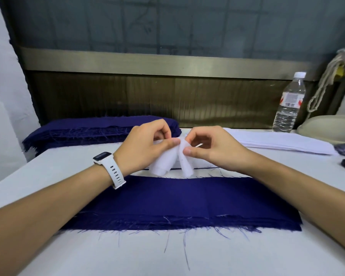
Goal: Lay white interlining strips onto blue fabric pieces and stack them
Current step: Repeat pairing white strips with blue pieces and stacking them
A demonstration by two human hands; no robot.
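The left hand (147, 140) and right hand (209, 146) are each pinching the white interlining strips (163, 162) by their upper ends, dangling them over the far edge of the blue fabric piece (187, 200) — which is lying lengthwise left-to-right, equally near both.

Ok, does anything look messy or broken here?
Only fraying. The blue fabric piece in front has loose threads trailing off its near edge onto the table, and the blue stack behind is ragged too. The white strips pinched by the left hand and right hand hang crumpled, not flat. Nothing is spilled.
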